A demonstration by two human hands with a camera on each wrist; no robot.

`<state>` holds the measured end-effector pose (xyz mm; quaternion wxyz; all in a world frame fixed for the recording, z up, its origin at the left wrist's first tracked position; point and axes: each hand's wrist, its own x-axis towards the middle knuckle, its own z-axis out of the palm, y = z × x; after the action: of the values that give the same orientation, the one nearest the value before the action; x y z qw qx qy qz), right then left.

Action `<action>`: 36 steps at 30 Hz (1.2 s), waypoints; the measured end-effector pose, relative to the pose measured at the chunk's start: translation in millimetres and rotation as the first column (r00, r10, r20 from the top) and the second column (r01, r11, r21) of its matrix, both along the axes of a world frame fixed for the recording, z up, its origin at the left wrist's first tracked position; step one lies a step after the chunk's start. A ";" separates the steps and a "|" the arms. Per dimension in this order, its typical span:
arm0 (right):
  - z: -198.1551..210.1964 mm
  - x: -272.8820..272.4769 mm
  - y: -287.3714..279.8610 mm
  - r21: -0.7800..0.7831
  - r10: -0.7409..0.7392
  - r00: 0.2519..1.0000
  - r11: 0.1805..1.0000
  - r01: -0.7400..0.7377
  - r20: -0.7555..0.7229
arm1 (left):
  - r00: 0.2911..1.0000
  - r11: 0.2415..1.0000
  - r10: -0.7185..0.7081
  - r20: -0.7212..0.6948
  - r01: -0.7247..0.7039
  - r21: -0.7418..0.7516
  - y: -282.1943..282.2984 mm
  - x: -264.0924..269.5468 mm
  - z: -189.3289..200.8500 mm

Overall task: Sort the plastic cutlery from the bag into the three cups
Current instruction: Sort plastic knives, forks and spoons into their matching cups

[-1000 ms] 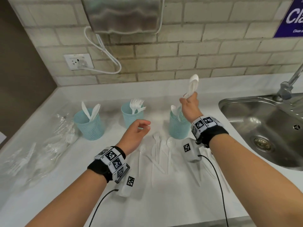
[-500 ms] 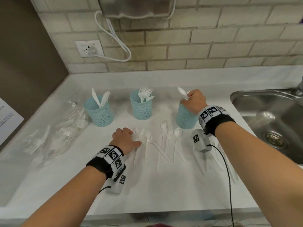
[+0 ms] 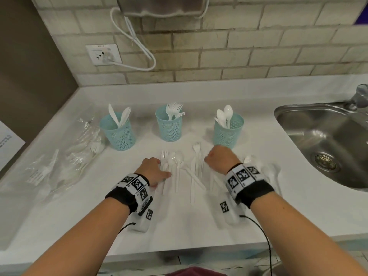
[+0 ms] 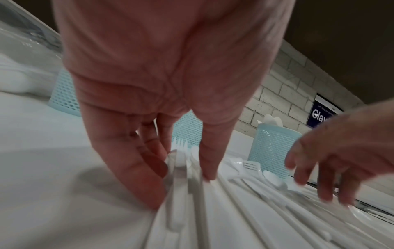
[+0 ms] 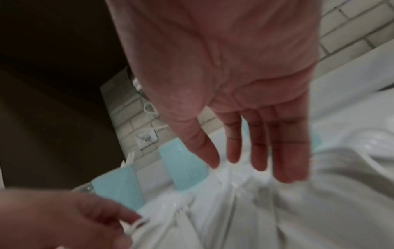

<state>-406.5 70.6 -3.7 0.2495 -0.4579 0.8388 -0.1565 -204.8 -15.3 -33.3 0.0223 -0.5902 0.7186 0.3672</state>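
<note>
White counter (image 3: 83,212), brick wall (image 3: 229,56), sink (image 3: 328,136) at right. Three cups (image 3: 168,127) at back; loose cutlery (image 3: 196,172) before them, bag (image 3: 65,162) at left. Left hand (image 3: 153,171) pinches a piece; right hand (image 3: 220,159) hovers, fingers straight.

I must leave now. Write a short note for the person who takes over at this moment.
Left hand: pinches a fork lying in the loose cutlery on the counter.
Right hand: open, fingers straight, above the cutlery, holding nothing.
Done: left cup has knives, middle cup forks, right cup spoons.
Left: sort the loose pieces; the bag holds more.
</note>
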 end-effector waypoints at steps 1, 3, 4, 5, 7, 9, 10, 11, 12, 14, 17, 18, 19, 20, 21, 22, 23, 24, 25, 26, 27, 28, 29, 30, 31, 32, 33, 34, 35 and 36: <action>-8.9 2.9 3.3 0.096 0.015 1.000 0.995 -0.012 -0.024 | 1.000 1.000 -0.005 -0.006 0.005 0.000 0.1 -0.2 -0.9; -19.3 10.1 7.8 0.194 0.043 0.994 0.981 -0.023 -0.098 | 1.000 1.000 -0.011 -0.015 0.011 0.003 0.4 -0.9 -1.4; -21.8 14.6 9.0 0.199 0.062 0.992 0.979 -0.039 -0.108 | 0.999 1.000 -0.005 -0.032 0.005 0.014 1.3 -1.7 -1.1; -23.3 20.2 9.1 0.189 0.084 0.993 0.980 -0.066 -0.087 | 0.999 1.000 0.002 -0.051 0.000 0.026 2.1 -2.7 -1.5; -24.1 32.5 7.8 0.162 0.132 0.991 0.978 -0.131 0.008 | 0.997 0.999 0.006 -0.071 -0.002 0.049 4.4 -6.0 -1.3; -22.8 43.1 5.2 0.128 0.199 0.976 0.970 -0.209 0.082 | 0.996 0.998 -0.004 -0.087 0.009 0.056 6.0 -9.7 -1.1; -21.7 47.2 3.6 0.118 0.241 0.965 0.960 -0.253 0.104 | 0.996 0.998 -0.011 -0.087 0.017 0.062 7.4 -11.4 1.0; -19.1 50.5 2.4 0.111 0.276 0.953 0.951 -0.290 0.125 | 0.997 0.997 -0.020 -0.080 0.026 0.069 8.5 -12.4 2.9; -16.1 53.1 1.3 0.111 0.300 0.940 0.941 -0.320 0.163 | 0.998 0.997 -0.023 -0.064 0.028 0.078 9.1 -14.1 3.5; -10.9 53.4 -1.6 0.088 0.345 0.913 0.925 -0.370 0.217 | 0.999 0.996 -0.046 -0.012 0.047 0.077 11.1 -17.8 3.5; -9.0 49.2 -9.2 0.065 0.344 0.895 0.924 -0.376 0.283 | 0.982 0.992 -0.119 0.148 0.122 -0.011 15.2 -25.7 -0.4; -8.1 48.7 -11.0 0.067 0.338 0.890 0.925 -0.374 0.305 | 0.974 0.989 -0.128 0.187 0.140 -0.056 16.0 -28.6 -2.5; -8.8 47.7 -13.1 0.068 0.328 0.885 0.927 -0.369 0.330 | 0.969 0.985 -0.126 0.211 0.148 -0.090 16.7 -30.7 -3.7; -8.8 45.9 -14.8 0.070 0.305 0.877 0.933 -0.354 0.370 | 0.967 0.983 -0.114 0.230 0.143 -0.114 17.2 -32.4 -3.0; -8.4 43.4 -16.9 0.066 0.272 0.870 0.943 -0.326 0.411 | 0.964 0.981 -0.105 0.245 0.142 -0.136 16.5 -33.5 -2.6; -7.3 40.6 -19.1 0.052 0.242 0.872 0.955 -0.290 0.426 | 0.961 0.979 -0.101 0.256 0.141 -0.144 15.2 -34.1 -1.4; -6.2 36.5 -22.7 0.029 0.221 0.892 0.967 -0.252 0.394 | 0.958 0.977 -0.107 0.265 0.151 -0.151 13.5 -33.8 1.0; -5.5 32.2 -26.7 0.001 0.205 0.926 0.976 -0.217 0.318 | 0.956 0.976 -0.116 0.270 0.161 -0.149 10.9 -33.4 1.9; -7.2 27.8 -31.4 -0.027 0.179 0.956 0.984 -0.178 0.231 | 0.954 0.973 -0.126 0.271 0.172 -0.154 8.4 -32.1 2.9; -9.0 24.6 -35.9 -0.049 0.149 0.976 0.989 -0.143 0.156 | 0.952 0.972 -0.137 0.274 0.183 -0.150 6.9 -31.1 4.8; -12.2 22.1 -40.6 -0.061 0.129 0.987 0.990 -0.124 0.099 | 0.947 0.968 -0.153 0.281 0.201 -0.150 5.3 -30.0 5.3; -15.4 20.7 -45.1 -0.066 0.131 0.990 0.990 -0.127 0.058 | 0.944 0.965 -0.165 0.286 0.215 -0.152 3.8 -29.2 5.4; -18.3 20.3 -48.6 -0.054 0.156 0.987 0.987 -0.154 0.032 | 0.940 0.960 -0.179 0.291 0.232 -0.158 2.8 -29.0 4.8; -20.1 20.5 -53.1 -0.029 0.195 0.980 0.980 -0.195 0.025 | 0.935 0.956 -0.191 0.298 0.246 -0.160 1.3 -28.9 5.1; -21.7 21.1 -56.5 0.013 0.242 0.970 0.970 -0.242 0.017 | 0.930 0.951 -0.205 0.305 0.263 -0.161 0.6 -29.0 5.8; -23.0 21.8 -59.5 0.066 0.283 0.959 0.957 -0.283 0.008 | 0.926 0.948 -0.216 0.309 0.275 -0.163 -0.7 -29.2 6.4; -24.7 22.9 -62.2 0.111 0.313 0.950 0.944 -0.311 -0.002 | 0.922 0.944 -0.227 0.313 0.288 -0.164 -2.3 -29.0 6.6; -26.2 25.2 -63.9 0.136 0.328 0.945 0.937 -0.323 -0.015 | 0.919 0.939 -0.240 0.314 0.301 -0.164 -3.8 -28.4 6.9; -28.2 27.6 -64.6 0.125 0.332 0.943 0.937 -0.326 -0.029 | 0.915 0.935 -0.252 0.314 0.314 -0.165 -5.2 -28.1 6.9; -29.7 30.5 -65.4 0.100 0.325 0.945 0.942 -0.321 -0.035 | 0.913 0.931 -0.259 0.315 0.322 -0.170 -6.3 -27.6 7.0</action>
<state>-375.9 5.2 -33.5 0.2715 -0.5809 0.7648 -0.0625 -232.3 -21.6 -26.3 0.1162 -0.5220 0.8236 0.1891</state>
